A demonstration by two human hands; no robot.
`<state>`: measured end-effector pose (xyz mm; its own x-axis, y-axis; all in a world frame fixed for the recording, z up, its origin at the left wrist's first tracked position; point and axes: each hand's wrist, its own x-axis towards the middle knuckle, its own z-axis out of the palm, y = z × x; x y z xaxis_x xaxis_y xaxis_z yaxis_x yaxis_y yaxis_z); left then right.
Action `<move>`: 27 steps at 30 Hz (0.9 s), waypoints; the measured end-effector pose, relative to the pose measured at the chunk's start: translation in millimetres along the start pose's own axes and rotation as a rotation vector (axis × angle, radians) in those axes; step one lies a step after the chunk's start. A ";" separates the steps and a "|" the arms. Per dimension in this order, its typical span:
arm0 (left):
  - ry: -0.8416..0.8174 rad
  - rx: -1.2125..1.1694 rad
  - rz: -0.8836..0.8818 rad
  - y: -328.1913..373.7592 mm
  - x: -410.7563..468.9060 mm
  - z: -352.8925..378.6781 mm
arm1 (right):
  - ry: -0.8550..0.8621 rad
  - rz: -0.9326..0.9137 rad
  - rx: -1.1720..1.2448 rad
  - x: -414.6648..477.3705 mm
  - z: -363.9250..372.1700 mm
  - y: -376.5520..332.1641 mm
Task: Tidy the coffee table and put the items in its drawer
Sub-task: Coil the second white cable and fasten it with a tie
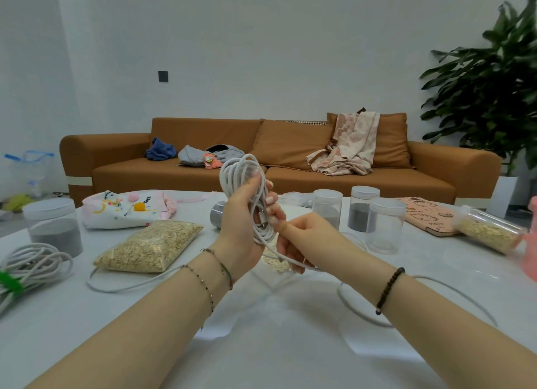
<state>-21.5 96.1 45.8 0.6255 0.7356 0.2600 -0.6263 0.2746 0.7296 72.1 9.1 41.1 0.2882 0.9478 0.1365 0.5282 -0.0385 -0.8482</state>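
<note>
My left hand (247, 217) grips a coiled white cable (236, 171) upright above the white coffee table (261, 345). Its loops stick out above my fingers. My right hand (302, 240) pinches the loose strand just below the coil. The rest of that strand trails over the table in long loops to the left and to the right. A bag of oats (151, 246) lies left of my hands. The drawer is not in view.
A second bundled white cable (32, 266) lies at the left edge. A grey-filled jar (53, 226), a pink-white pouch (125, 205), three clear jars (360, 208), a pink notebook (430, 214) and an oat-filled tube (488, 229) stand around. A brown sofa (276, 153) with clothes is behind.
</note>
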 end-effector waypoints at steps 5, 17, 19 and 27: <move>0.027 -0.090 0.044 2.5 1.8 -2.6 | -0.084 -0.086 -0.054 -0.8 0.8 2.6; 0.357 -0.308 0.121 24.7 19.0 -28.9 | -0.044 -0.013 -0.323 3.2 -35.8 8.0; 0.329 -0.303 0.103 24.9 18.5 -27.9 | -0.001 0.017 -0.344 5.7 -46.8 9.0; 0.093 -0.171 -0.181 15.0 11.4 -17.6 | 0.271 -0.150 -0.247 12.1 -60.9 16.2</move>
<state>-31.9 119.5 48.6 0.6942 0.7164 0.0700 -0.5822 0.5016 0.6398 132.7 0.7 60.2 0.3759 0.8323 0.4075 0.7471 -0.0120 -0.6647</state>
